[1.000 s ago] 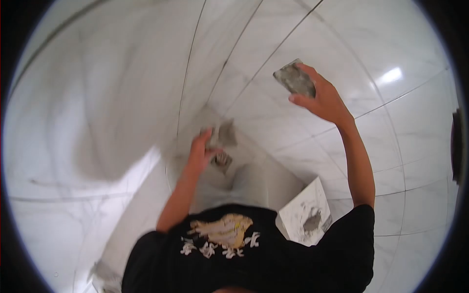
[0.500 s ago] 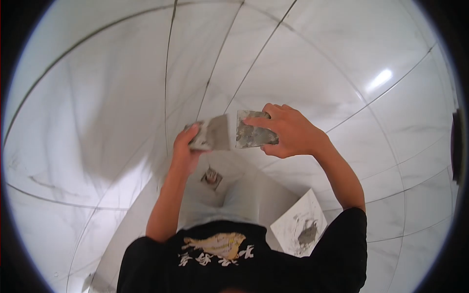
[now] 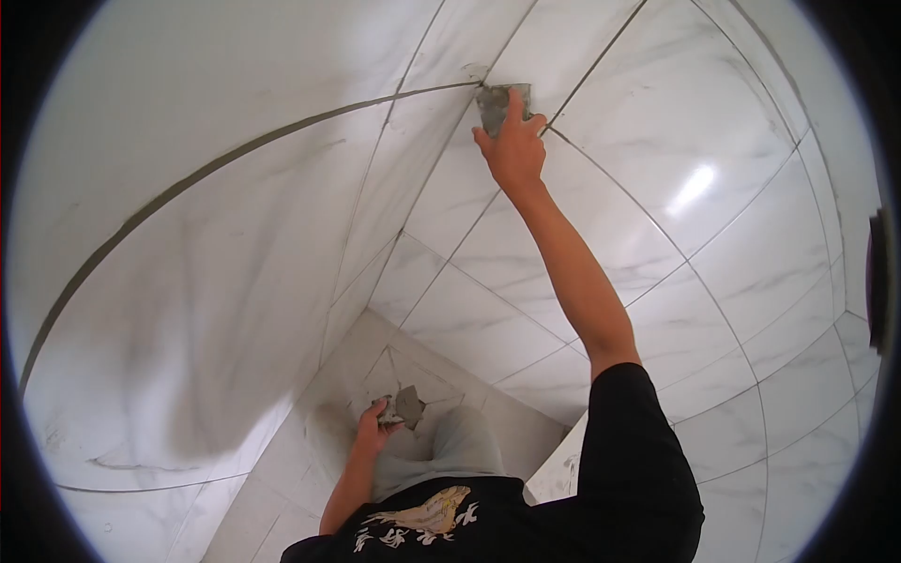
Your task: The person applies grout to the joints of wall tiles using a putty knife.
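High up at the corner where two tiled walls meet, my right hand (image 3: 516, 150) presses a flat square scraper (image 3: 494, 111) smeared with grey grout against the tiles. Its fingers are closed on the piece, the index finger lying along it. A dark grout line (image 3: 282, 129) runs up to that corner from the left. Down by my knees, my left hand (image 3: 374, 427) grips a small flat board (image 3: 392, 413) carrying a lump of grey grout (image 3: 409, 406). Its fingers partly cover the board.
White marbled wall tiles (image 3: 601, 253) with thin dark joints surround me. Behind my right sleeve, a white tile piece (image 3: 560, 474) is partly hidden. Below are floor tiles (image 3: 282, 488), and a dark object (image 3: 878, 281) is at the right edge.
My right hand has moved from beside the left one up to the wall corner with the scraper. My left hand has dropped towards my knees with the board. The view has shifted.
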